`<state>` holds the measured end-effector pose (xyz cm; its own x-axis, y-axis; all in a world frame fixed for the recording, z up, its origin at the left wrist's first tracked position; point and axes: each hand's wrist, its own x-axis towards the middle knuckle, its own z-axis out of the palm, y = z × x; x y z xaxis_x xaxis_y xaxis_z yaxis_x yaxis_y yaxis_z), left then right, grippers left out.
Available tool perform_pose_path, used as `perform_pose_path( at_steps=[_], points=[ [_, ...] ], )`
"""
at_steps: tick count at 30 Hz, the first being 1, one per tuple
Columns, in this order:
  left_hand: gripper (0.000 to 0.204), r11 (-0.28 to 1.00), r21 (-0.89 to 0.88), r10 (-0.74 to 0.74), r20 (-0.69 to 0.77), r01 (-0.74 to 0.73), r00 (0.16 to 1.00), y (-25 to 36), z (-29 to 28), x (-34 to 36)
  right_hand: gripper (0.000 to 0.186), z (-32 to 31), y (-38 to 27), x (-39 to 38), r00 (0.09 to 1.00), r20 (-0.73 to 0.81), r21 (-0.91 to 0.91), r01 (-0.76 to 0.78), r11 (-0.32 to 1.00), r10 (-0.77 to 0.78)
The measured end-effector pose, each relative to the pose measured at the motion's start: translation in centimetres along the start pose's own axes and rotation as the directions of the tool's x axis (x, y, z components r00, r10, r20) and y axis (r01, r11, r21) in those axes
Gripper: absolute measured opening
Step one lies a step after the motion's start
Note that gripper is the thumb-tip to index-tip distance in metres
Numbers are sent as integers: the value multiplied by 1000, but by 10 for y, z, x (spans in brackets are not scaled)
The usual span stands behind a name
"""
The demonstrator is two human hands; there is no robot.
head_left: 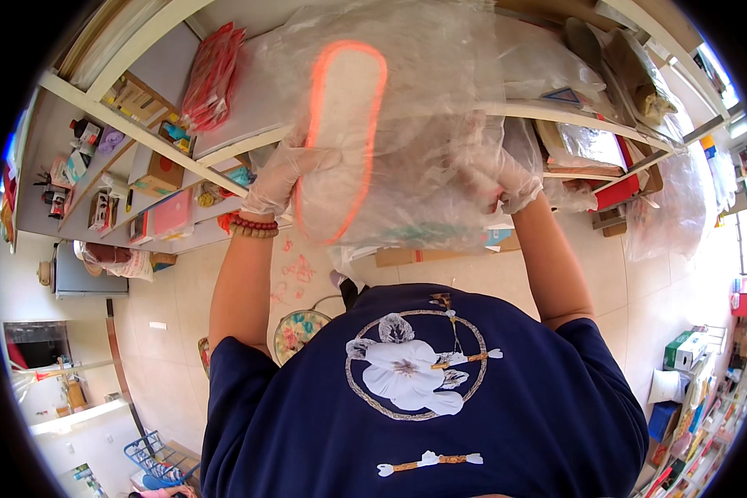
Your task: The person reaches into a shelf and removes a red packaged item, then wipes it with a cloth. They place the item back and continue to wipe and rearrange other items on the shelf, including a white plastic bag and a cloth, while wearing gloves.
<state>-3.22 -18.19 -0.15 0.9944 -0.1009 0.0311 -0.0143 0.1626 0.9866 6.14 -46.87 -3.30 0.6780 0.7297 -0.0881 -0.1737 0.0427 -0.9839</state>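
My left hand point(284, 176), in a thin see-through glove, pinches a pale insole point(344, 124) with a bright orange edge. The insole stands nearly upright, its thumb-side edge under my fingers. Behind and beside it spreads a large crumpled clear plastic bag point(423, 153). My right hand point(494, 170), gloved the same way, has its fingers closed on the right part of that bag; folds of plastic partly hide the fingertips. I cannot tell whether the insole lies inside the plastic or in front of it. Beaded bracelets point(255, 226) circle my left wrist.
Ahead stands a pale shelf unit point(232, 148) with red plastic packets point(213, 76) on its upper left. Small boxes and bottles fill the left compartments. More clear plastic bags point(671, 212) hang at the right. Below, a round flower-patterned stool seat point(300, 332) stands on the tiled floor.
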Motion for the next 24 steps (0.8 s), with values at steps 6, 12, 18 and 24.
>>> perform_pose_path(
  at_steps=[6, 12, 18, 24],
  points=[
    [50, 996, -77, -55, -83, 49, 995, -2, -13, -9, 45, 4, 3, -9, 999, -33, 254, -28, 967, 38],
    [38, 997, 6, -76, -131, 77, 989, 10, -15, -11, 38, -16, 19, -15, 982, -182, 220, 2, 976, 39],
    [42, 997, 44, -51, -229, 63, 972, 4, -29, -9, 32, -47, 30, -25, 952, -306, 228, 102, 968, -28],
    [47, 989, 31, -136, -196, 145, 971, 11, -74, -5, 38, -80, 32, -46, 920, -382, 499, 121, 858, 92]
  ],
)
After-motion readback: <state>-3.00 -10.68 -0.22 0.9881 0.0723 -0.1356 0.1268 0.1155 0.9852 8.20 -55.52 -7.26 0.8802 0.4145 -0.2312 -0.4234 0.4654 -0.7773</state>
